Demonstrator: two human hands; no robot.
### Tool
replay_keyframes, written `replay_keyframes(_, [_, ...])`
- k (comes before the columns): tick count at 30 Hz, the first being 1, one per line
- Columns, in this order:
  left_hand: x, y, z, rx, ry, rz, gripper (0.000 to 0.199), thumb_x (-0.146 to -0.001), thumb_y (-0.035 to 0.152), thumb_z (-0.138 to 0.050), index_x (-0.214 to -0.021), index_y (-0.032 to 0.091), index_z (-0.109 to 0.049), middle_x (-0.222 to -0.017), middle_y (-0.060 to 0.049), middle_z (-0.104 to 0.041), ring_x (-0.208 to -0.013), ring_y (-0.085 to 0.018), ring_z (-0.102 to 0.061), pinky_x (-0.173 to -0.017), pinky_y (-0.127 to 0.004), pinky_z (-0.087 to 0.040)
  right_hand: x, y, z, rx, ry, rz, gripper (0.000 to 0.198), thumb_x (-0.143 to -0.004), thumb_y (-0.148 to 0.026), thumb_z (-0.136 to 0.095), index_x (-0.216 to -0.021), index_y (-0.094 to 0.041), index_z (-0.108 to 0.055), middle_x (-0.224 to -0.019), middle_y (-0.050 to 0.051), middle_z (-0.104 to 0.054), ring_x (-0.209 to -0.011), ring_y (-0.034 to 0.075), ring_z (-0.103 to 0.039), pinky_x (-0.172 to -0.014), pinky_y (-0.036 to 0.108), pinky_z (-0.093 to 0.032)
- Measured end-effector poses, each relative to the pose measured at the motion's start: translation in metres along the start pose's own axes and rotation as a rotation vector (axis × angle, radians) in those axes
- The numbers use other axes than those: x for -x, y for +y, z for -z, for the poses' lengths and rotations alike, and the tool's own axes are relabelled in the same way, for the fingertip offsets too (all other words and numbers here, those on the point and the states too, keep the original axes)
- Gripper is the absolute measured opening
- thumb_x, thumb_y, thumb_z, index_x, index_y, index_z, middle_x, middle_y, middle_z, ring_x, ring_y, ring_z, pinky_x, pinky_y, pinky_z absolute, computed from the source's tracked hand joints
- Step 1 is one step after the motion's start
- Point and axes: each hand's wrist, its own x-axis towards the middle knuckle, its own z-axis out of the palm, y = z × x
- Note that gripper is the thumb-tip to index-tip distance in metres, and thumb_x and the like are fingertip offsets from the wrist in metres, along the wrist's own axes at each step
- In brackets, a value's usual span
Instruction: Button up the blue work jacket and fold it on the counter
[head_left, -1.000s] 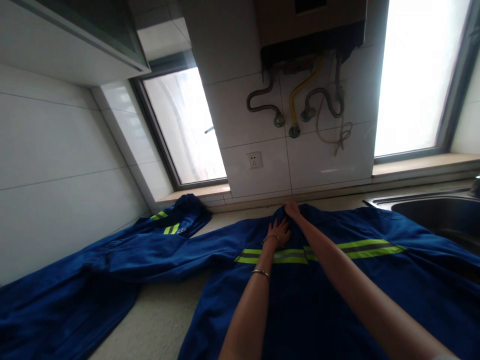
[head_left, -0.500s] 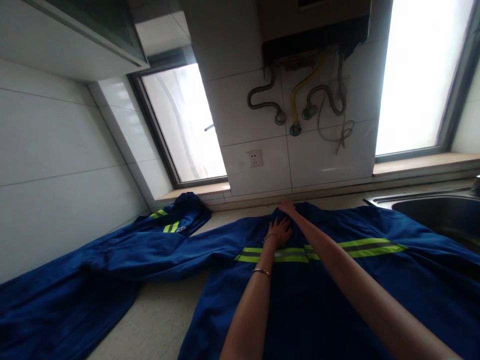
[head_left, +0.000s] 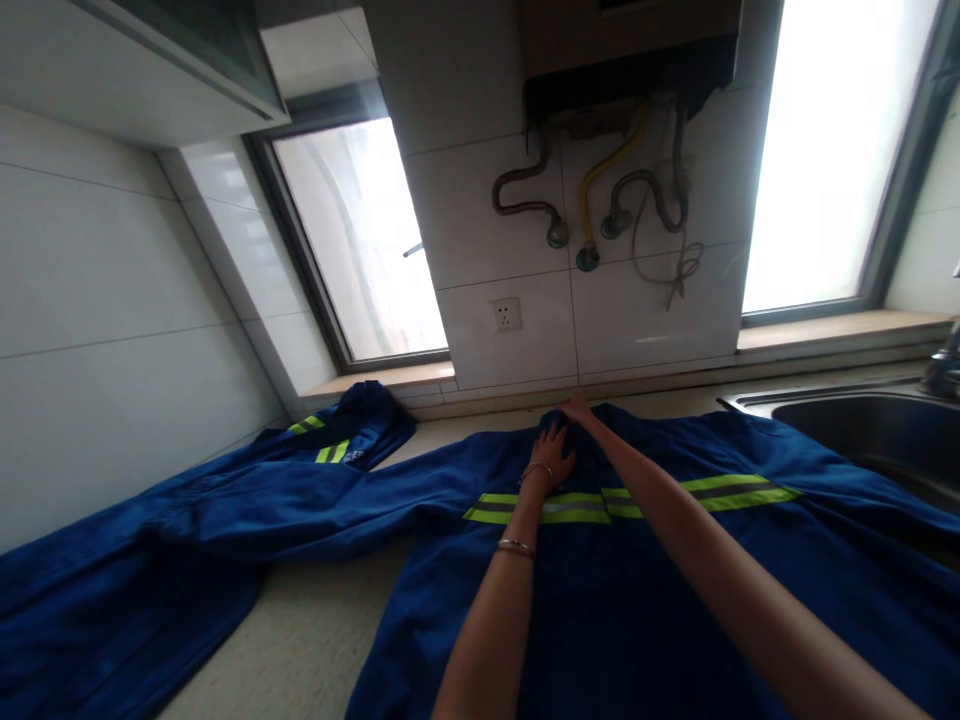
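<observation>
A blue work jacket [head_left: 645, 610] with yellow-green and grey reflective strips lies spread on the countertop, its collar end towards the wall. My left hand [head_left: 551, 455] rests flat on the upper front, just above the strip, with its fingers apart. At the collar, my right hand [head_left: 577, 410] has its fingers closed on the fabric; the fingertips are partly hidden. One sleeve [head_left: 330, 500] stretches left and overlaps a second blue garment [head_left: 367, 415] with similar strips, bunched in the corner.
A steel sink [head_left: 840, 420] with a tap [head_left: 943, 365] is at the right, beside the jacket. Pale countertop [head_left: 315, 620] shows at the lower left. On the tiled wall are a socket [head_left: 505, 314] and a water heater [head_left: 630, 70] with hoses. Two windows flank it.
My left hand has shifted slightly up towards the collar, nearer my right hand. The view has turned a little to the right. The jacket lies as before.
</observation>
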Motion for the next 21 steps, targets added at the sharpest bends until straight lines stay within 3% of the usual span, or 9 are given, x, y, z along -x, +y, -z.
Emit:
replay_keyframes(3, [-0.001, 0.002, 0.001, -0.040, 0.098, 0.131, 0.062, -0.090, 0.043, -0.024, -0.144, 0.012, -0.020, -0.152, -0.010, -0.013, -0.139, -0.027, -0.012, -0.113, -0.043, -0.015, 0.000, 0.012, 0.021, 0.122, 0.050, 0.039, 0.032, -0.092, -0.030, -0.044, -0.119, -0.015, -0.054, -0.119, 0.012, -0.056, -0.112, 0.022, -0.051, -0.095, 0.039, -0.039])
replay_keyframes(5, [-0.002, 0.002, 0.001, -0.044, -0.004, 0.122, 0.062, -0.090, 0.046, -0.021, -0.143, 0.013, -0.025, -0.151, -0.009, -0.017, -0.139, -0.027, -0.011, -0.113, -0.044, -0.014, 0.004, 0.027, 0.034, 0.204, 0.066, 0.039, 0.032, -0.091, -0.026, -0.042, -0.117, -0.014, -0.057, -0.124, 0.016, -0.054, -0.120, 0.026, -0.045, -0.099, 0.039, -0.033])
replay_keyframes(8, [-0.002, 0.003, 0.000, -0.038, -0.150, 0.068, 0.064, -0.088, 0.052, -0.022, -0.142, 0.017, -0.027, -0.151, -0.006, -0.020, -0.139, -0.025, -0.014, -0.112, -0.045, -0.015, 0.019, 0.055, 0.041, 0.310, 0.043, -0.015, 0.037, -0.086, -0.033, -0.049, -0.113, -0.011, -0.060, -0.127, 0.021, -0.051, -0.124, 0.034, -0.040, -0.100, 0.051, -0.028])
replay_keyframes(12, [-0.002, 0.004, -0.001, -0.066, -0.177, 0.087, 0.065, -0.087, 0.053, -0.022, -0.142, 0.019, -0.028, -0.151, -0.005, -0.020, -0.139, -0.024, -0.015, -0.111, -0.045, -0.016, 0.035, 0.075, 0.030, 0.374, 0.031, -0.046, 0.050, -0.086, -0.042, -0.048, -0.125, -0.011, -0.052, -0.133, 0.021, -0.045, -0.126, 0.035, -0.037, -0.100, 0.057, -0.023])
replay_keyframes(17, [-0.004, 0.003, -0.003, -0.075, -0.164, 0.074, 0.065, -0.087, 0.052, -0.022, -0.142, 0.017, -0.029, -0.151, -0.007, -0.022, -0.138, -0.024, -0.016, -0.111, -0.045, -0.017, 0.027, 0.079, 0.032, 0.362, 0.075, -0.072, 0.045, -0.093, -0.037, -0.032, -0.113, -0.008, -0.061, -0.115, 0.023, -0.058, -0.113, 0.032, -0.050, -0.092, 0.048, -0.036])
replay_keyframes(21, [-0.005, 0.000, -0.005, -0.075, -0.182, 0.061, 0.067, -0.087, 0.053, -0.020, -0.143, 0.016, -0.027, -0.152, -0.006, -0.018, -0.139, -0.025, -0.013, -0.111, -0.046, -0.016, 0.017, 0.090, 0.050, 0.350, 0.107, -0.101, 0.040, -0.088, -0.033, -0.040, -0.106, -0.006, -0.064, -0.106, 0.023, -0.061, -0.107, 0.033, -0.053, -0.085, 0.042, -0.041])
